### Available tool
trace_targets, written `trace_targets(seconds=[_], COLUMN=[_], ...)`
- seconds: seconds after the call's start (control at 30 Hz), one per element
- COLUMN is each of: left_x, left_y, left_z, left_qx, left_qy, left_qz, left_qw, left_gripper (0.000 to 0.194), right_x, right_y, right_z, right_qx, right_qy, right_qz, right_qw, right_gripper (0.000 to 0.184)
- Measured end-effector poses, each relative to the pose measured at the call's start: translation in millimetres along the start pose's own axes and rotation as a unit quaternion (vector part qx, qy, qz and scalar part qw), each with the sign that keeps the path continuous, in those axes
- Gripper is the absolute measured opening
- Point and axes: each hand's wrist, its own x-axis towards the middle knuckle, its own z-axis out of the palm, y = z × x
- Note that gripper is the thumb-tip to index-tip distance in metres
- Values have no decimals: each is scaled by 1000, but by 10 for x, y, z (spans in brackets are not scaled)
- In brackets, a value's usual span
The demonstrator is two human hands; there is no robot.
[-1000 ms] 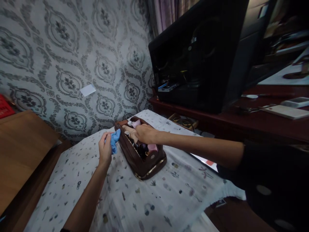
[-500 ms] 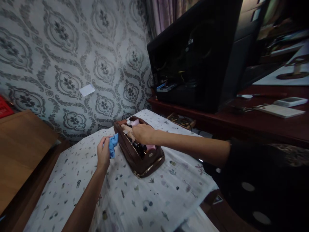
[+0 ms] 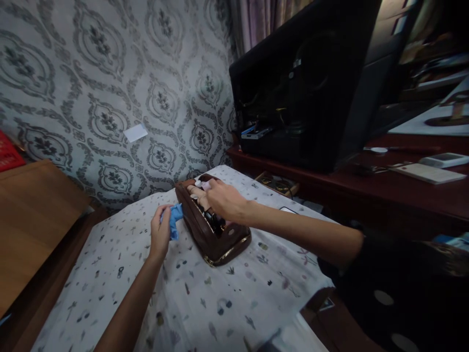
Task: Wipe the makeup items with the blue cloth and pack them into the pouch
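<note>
My left hand [image 3: 161, 227] is closed around a crumpled piece of blue cloth [image 3: 175, 221], just left of the bag. A brown zip bag [image 3: 194, 233] lies unzipped on the patterned cloth. Inside it are a beige tube-like item [image 3: 201, 196], a pale pink item [image 3: 206, 186], a small white cap [image 3: 198, 183] and several dark things. My right hand [image 3: 226, 199] reaches over the bag's right side, its fingers curled down near the pink item. Those fingertips are partly hidden, so what they grip cannot be made out.
White printed cloth [image 3: 205, 303] covers the surface beneath. A large black cabinet-like case [image 3: 278, 107] stands on the dark red desk [image 3: 414, 195] to the right, with a pale flat box [image 3: 432, 172]. At left is a wooden panel [image 3: 32, 225]; patterned wallpaper [image 3: 110, 78] rises behind.
My right hand has shifted slightly toward the far end of the bag, over the pink item. The left hand still holds the blue cloth, now nearer the bag's side. The view has turned slightly.
</note>
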Motion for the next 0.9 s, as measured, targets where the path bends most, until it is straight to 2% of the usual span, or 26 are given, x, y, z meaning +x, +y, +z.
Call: trace_targets(seconds=[0.1,0.2,0.33,0.5,0.7,0.9], left_x=[9,35,48,36,49,51], left_y=[54,83,106,89,74,104], left_z=[100,158,162,144,154,165], left_qx=[-24,-39,-36,-26,-22,-22], left_qy=[-8,-4,-13,-25,-30,-35], left_qz=[1,5,2,-9,1,-3], left_qw=[1000,999,999,999,999,999], left_gripper=[31,29,30,31,32,34], right_x=[112,303,526,596,683,751], right_y=[115,208,275,339,371,217], right_z=[-9,-43,-82,-103,-75,2], right_qx=[-21,-42,-61,-77,-70,-33], right_qy=[23,15,-13,-24,-27,-5], right_qz=[4,-23,-63,-95,-59,-26], right_qw=[1000,999,996,992,995,999], right_gripper=[35,31,25,19,23,30])
